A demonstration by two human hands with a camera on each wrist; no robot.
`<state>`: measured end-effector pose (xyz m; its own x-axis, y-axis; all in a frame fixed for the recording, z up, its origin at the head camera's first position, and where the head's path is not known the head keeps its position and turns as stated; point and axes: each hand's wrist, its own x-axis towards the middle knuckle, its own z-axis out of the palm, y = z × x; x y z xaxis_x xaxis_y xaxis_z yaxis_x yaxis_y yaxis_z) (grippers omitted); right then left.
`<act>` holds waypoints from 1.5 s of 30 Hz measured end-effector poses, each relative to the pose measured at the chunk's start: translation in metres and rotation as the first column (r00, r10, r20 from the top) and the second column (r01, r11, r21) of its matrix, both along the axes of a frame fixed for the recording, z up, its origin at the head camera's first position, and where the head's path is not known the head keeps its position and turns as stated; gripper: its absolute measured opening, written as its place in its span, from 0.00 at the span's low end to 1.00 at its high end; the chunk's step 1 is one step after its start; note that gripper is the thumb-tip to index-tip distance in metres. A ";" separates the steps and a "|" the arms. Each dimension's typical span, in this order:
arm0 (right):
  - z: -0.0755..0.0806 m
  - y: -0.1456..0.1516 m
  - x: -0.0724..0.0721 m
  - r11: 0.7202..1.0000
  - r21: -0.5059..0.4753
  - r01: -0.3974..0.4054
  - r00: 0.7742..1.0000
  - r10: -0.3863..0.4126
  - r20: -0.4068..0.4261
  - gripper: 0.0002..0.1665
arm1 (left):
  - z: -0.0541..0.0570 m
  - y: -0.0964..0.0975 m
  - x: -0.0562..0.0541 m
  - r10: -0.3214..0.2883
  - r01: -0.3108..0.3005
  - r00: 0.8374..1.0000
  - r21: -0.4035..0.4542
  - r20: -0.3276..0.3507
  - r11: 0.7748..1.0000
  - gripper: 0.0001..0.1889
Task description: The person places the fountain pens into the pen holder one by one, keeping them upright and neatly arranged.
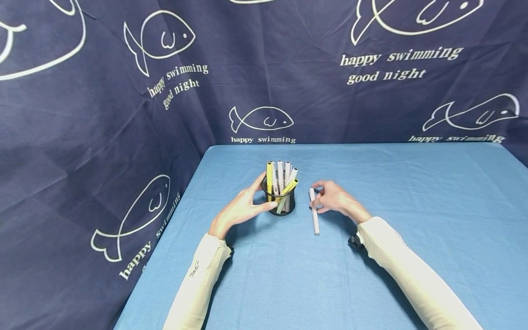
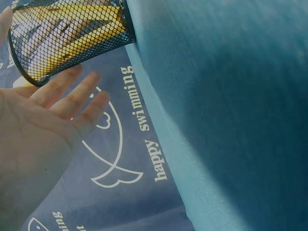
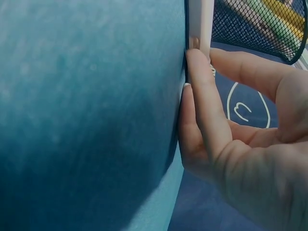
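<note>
A black mesh pen holder (image 1: 291, 205) stands upright on the blue-covered table, with several white and yellow pens in it, one showing a green lower part. My left hand (image 1: 243, 205) holds its left side, thumb at the front and index finger behind the rim. In the left wrist view, the other fingers of that hand (image 2: 41, 115) extend past the rim of the mesh holder (image 2: 72, 41). Right of the holder, my right hand (image 1: 335, 198) pinches a white pen (image 1: 315, 222) at its upper part, close over the cloth. The right wrist view shows thumb and fingers on either side of this pen (image 3: 206, 24).
A blue cloth (image 1: 272, 279) covers the table. Dark blue curtains (image 1: 321, 105) with white fish drawings and lettering hang behind and along the left side. Dark bands (image 1: 354, 242) show at the wrists under the pale sleeves.
</note>
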<state>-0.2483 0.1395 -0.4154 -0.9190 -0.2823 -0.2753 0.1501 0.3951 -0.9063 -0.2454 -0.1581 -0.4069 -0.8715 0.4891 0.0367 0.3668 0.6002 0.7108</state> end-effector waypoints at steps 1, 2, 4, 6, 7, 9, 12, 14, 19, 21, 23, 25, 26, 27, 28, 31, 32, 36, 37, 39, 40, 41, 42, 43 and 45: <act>0.000 0.000 0.000 1.000 -0.001 0.002 1.000 -0.002 -0.001 0.42 | 0.000 0.000 0.000 -0.001 0.001 1.000 0.002 0.000 1.000 0.53; 0.000 0.000 0.000 1.000 -0.001 0.005 1.000 -0.005 -0.003 0.42 | 0.000 0.000 0.000 -0.001 0.001 1.000 0.004 -0.002 1.000 0.53; 0.000 0.000 0.001 1.000 -0.002 0.006 1.000 -0.006 -0.008 0.41 | -0.001 0.000 0.000 -0.001 0.001 1.000 0.009 -0.005 1.000 0.53; 0.000 0.001 0.002 1.000 -0.001 -0.001 1.000 0.001 -0.016 0.40 | -0.001 0.000 0.000 -0.003 0.003 1.000 0.013 -0.007 1.000 0.53; 0.000 0.002 0.002 1.000 -0.001 -0.003 1.000 0.003 -0.018 0.40 | -0.002 0.000 0.000 -0.003 0.003 1.000 0.014 -0.008 1.000 0.53; 0.000 0.003 0.002 1.000 -0.001 -0.007 1.000 0.007 -0.024 0.40 | -0.002 0.000 0.000 -0.004 0.005 1.000 0.013 -0.011 1.000 0.53; 0.000 0.004 0.003 1.000 -0.003 -0.010 1.000 0.010 -0.030 0.39 | -0.002 0.000 0.000 -0.007 0.007 1.000 0.012 -0.016 1.000 0.53; 0.000 0.004 0.003 1.000 -0.007 -0.012 0.999 0.012 -0.031 0.40 | -0.002 0.000 0.000 -0.009 0.009 1.000 0.013 -0.019 1.000 0.53; 0.001 0.003 0.002 1.000 0.002 -0.009 0.999 0.009 -0.031 0.41 | -0.002 0.000 0.000 -0.009 0.010 1.000 0.017 -0.028 1.000 0.53; 0.000 0.002 0.002 1.000 0.007 -0.004 1.000 0.004 -0.030 0.41 | -0.001 0.000 0.000 -0.010 0.010 1.000 0.018 -0.028 1.000 0.53; 0.000 0.001 0.001 1.000 0.012 -0.003 1.000 0.003 -0.029 0.41 | -0.001 0.000 0.000 -0.011 0.011 1.000 0.019 -0.025 1.000 0.53; 0.000 0.001 0.001 1.000 0.013 -0.003 1.000 0.003 -0.029 0.41 | -0.001 0.000 0.001 -0.007 0.007 1.000 0.016 -0.021 1.000 0.53; 0.000 0.001 0.001 1.000 0.015 -0.002 1.000 0.002 -0.030 0.41 | 0.000 0.000 0.001 -0.006 0.007 1.000 0.016 -0.019 1.000 0.54; 0.000 0.000 0.001 1.000 0.017 -0.002 1.000 0.002 -0.031 0.42 | 0.000 0.000 0.001 -0.005 0.005 1.000 0.016 -0.018 1.000 0.54; 0.000 0.000 0.001 1.000 0.020 -0.002 1.000 0.003 -0.031 0.42 | 0.000 0.000 0.001 -0.003 0.004 1.000 0.016 -0.018 1.000 0.54; 0.001 0.000 0.001 0.999 0.035 0.003 0.999 -0.001 -0.033 0.42 | 0.000 0.000 0.001 -0.002 0.002 1.000 0.016 -0.018 1.000 0.54; 0.001 0.000 0.001 0.999 0.042 0.003 0.999 -0.002 -0.033 0.42 | 0.000 0.000 0.002 -0.003 0.003 1.000 0.017 -0.018 1.000 0.54; 0.000 0.000 0.000 0.998 0.057 0.002 0.999 0.000 -0.041 0.40 | 0.001 0.000 0.002 -0.006 0.006 1.000 0.017 -0.022 1.000 0.54; 0.000 0.000 0.000 0.998 0.057 0.001 0.999 0.002 -0.043 0.40 | 0.001 0.000 0.003 -0.004 0.005 1.000 0.015 -0.024 1.000 0.54; -0.001 0.001 0.000 0.999 0.052 -0.001 0.999 0.003 -0.048 0.40 | 0.001 0.000 0.003 -0.003 0.004 1.000 0.015 -0.026 1.000 0.54; -0.001 0.002 0.000 0.999 0.050 -0.002 0.999 0.004 -0.051 0.40 | 0.001 0.000 0.003 -0.002 0.002 1.000 0.014 -0.026 1.000 0.54; -0.001 0.002 0.000 0.999 0.047 -0.002 0.999 0.004 -0.053 0.40 | 0.001 0.000 0.003 -0.002 0.002 1.000 0.013 -0.026 1.000 0.53; -0.001 0.002 0.000 0.999 0.041 -0.002 0.999 0.004 -0.052 0.40 | 0.001 0.000 0.003 -0.001 0.002 1.000 0.012 -0.026 1.000 0.53; -0.001 0.003 0.000 0.999 0.035 -0.003 0.999 0.004 -0.054 0.40 | 0.001 0.000 0.003 -0.001 0.002 1.000 0.011 -0.026 1.000 0.53; -0.001 0.003 0.001 1.000 0.023 -0.006 0.998 0.007 -0.057 0.40 | 0.000 0.000 0.002 -0.003 0.003 1.000 0.013 -0.024 1.000 0.53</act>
<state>-0.2471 0.1427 -0.4160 -0.9316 -0.2825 -0.2286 0.0956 0.4165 -0.9041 -0.2432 -0.1579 -0.4065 -0.8689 0.4908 0.0644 0.3858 0.5898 0.7094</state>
